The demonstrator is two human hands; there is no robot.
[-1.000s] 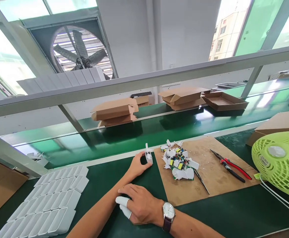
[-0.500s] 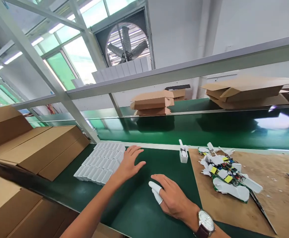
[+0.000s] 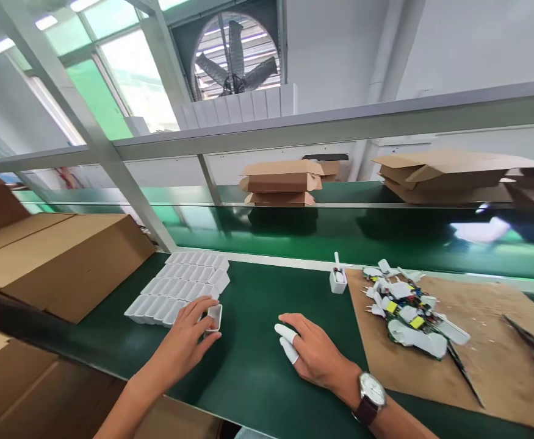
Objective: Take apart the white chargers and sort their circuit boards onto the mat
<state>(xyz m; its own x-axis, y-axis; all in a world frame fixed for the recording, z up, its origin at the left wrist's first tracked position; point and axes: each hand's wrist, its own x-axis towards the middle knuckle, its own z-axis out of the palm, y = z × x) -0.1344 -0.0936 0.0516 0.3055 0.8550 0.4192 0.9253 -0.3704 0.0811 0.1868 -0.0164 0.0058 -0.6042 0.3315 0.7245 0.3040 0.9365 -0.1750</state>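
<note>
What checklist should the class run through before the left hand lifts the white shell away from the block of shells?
1. Left hand has its grip on the white shell: ok.
2. Shell free of the block of shells: cannot tell, it sits at the block's near corner.
3. Right hand flat on the green mat, holding nothing: ok.
4. Finished piece upright, apart from both hands: ok.
5. Parts pile on the brown board: ok.

Left hand [image 3: 188, 338] fingers curled in a pinch; right hand [image 3: 315, 353] flat, palm down, wrist bent.
</note>
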